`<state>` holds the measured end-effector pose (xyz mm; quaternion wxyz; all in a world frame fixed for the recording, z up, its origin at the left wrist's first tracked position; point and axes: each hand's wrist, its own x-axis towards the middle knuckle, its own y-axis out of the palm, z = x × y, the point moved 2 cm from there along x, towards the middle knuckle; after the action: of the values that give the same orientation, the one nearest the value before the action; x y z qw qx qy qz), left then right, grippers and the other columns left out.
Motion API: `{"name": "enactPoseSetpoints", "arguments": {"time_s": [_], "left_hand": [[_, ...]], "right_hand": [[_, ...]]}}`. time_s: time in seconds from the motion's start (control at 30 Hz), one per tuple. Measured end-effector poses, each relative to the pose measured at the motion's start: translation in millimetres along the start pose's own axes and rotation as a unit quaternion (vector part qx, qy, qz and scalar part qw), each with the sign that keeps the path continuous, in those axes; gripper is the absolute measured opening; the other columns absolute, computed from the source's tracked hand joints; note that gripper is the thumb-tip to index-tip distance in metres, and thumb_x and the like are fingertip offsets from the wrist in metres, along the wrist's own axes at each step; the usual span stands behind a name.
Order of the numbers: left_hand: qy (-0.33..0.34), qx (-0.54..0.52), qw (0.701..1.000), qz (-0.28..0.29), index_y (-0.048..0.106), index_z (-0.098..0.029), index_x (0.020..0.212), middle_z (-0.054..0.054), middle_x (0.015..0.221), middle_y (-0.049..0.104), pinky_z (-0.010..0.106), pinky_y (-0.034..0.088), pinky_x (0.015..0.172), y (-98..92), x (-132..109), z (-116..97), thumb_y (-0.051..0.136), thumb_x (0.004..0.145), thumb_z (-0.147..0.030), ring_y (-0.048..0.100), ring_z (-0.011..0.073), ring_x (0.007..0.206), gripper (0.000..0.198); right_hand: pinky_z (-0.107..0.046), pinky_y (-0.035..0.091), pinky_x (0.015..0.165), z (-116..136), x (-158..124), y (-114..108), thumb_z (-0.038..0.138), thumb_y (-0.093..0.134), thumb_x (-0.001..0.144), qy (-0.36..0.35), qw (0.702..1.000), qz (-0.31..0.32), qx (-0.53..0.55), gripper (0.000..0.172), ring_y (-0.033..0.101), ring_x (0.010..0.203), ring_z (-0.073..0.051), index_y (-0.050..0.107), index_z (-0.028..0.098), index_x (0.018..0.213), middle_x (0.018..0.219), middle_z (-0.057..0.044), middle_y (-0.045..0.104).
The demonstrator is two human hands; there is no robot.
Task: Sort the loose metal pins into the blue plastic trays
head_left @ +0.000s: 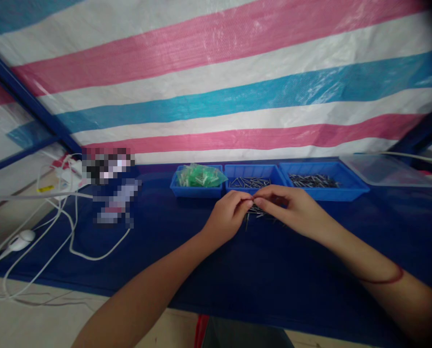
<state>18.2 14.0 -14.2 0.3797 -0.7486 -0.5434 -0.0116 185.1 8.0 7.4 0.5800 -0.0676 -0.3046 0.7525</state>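
Observation:
My left hand (227, 216) and my right hand (292, 209) meet fingertip to fingertip in front of the middle blue bin (237, 170). Both are closed in a pinch; what sits between the fingertips is too small to make out. Just below them a small pile of thin metal screws or nails (257, 211) lies on the dark blue tabletop (216, 270), partly hidden by my fingers. More thin metal pieces (250, 182) are in the middle bin, behind my hands. Another heap of them (312, 181) fills part of the right blue bin (350, 186).
In the left blue bin (197, 192) lies a green plastic bag (205, 176). A clear plastic lid (382, 171) rests at the back right. White cables (73, 237) and a white plug-like piece (22, 239) spread over the left side. A striped plastic sheet (216, 101) hangs behind.

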Motion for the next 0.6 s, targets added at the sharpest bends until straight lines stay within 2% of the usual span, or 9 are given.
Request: {"name": "enactPoseSetpoints", "arguments": {"time_s": [0.1, 0.2, 0.3, 0.4, 0.6], "left_hand": [[-0.048, -0.069, 0.996, -0.015, 0.056, -0.017, 0.094, 0.002, 0.083, 0.06, 0.024, 0.044, 0.071, 2.8, -2.3, 2.0, 0.048, 0.091, -0.024, 0.056, 0.0129, 0.074, 0.012], [-0.073, -0.112, 0.991, -0.021, 0.055, -0.017, 0.098, 0.001, 0.082, 0.059, 0.024, 0.044, 0.069, 5.3, -3.7, 4.4, 0.048, 0.091, -0.027, 0.055, 0.0119, 0.071, 0.014], [-0.065, -0.092, 0.994, 0.004, 0.057, -0.016, 0.096, 0.002, 0.084, 0.059, 0.024, 0.043, 0.069, 5.6, -2.8, 5.2, 0.048, 0.091, -0.028, 0.055, 0.013, 0.075, 0.016], [-0.039, -0.045, 0.997, 0.039, 0.06, -0.015, 0.087, 0.003, 0.082, 0.058, 0.024, 0.042, 0.069, 5.4, -2.0, 3.4, 0.049, 0.09, -0.028, 0.054, 0.0136, 0.075, 0.018], [-0.042, -0.04, 0.998, 0.032, 0.061, -0.015, 0.089, 0.003, 0.085, 0.06, 0.024, 0.043, 0.069, 6.4, -3.0, -0.5, 0.051, 0.089, -0.028, 0.055, 0.0139, 0.076, 0.016]], "right_hand": [[-0.03, 0.05, 0.069, -0.2, -0.2, 4.4, 0.042, 0.059, 0.081, 0.011, 0.997, -0.018, 0.074, 0.023, 0.063, 0.079, -0.018, 0.067, 0.021, 0.088, 0.088, -0.004, 0.07], [-0.028, 0.05, 0.061, 1.4, -0.2, 5.7, 0.042, 0.064, 0.077, 0.034, 0.992, -0.036, 0.12, 0.025, 0.061, 0.066, -0.015, 0.068, 0.02, 0.088, 0.077, -0.003, 0.068], [-0.026, 0.049, 0.053, 4.9, -0.3, 6.5, 0.042, 0.065, 0.076, 0.051, 0.989, -0.036, 0.135, 0.026, 0.057, 0.057, -0.012, 0.069, 0.019, 0.087, 0.07, -0.002, 0.065], [-0.025, 0.049, 0.052, 7.0, -0.3, 8.7, 0.042, 0.064, 0.077, 0.044, 0.989, -0.015, 0.138, 0.026, 0.057, 0.059, -0.012, 0.069, 0.019, 0.085, 0.076, -0.003, 0.067], [-0.024, 0.047, 0.047, 1.2, -1.0, 8.6, 0.044, 0.067, 0.075, 0.053, 0.989, -0.037, 0.131, 0.028, 0.054, 0.055, -0.011, 0.066, 0.018, 0.085, 0.073, -0.003, 0.065]]}}
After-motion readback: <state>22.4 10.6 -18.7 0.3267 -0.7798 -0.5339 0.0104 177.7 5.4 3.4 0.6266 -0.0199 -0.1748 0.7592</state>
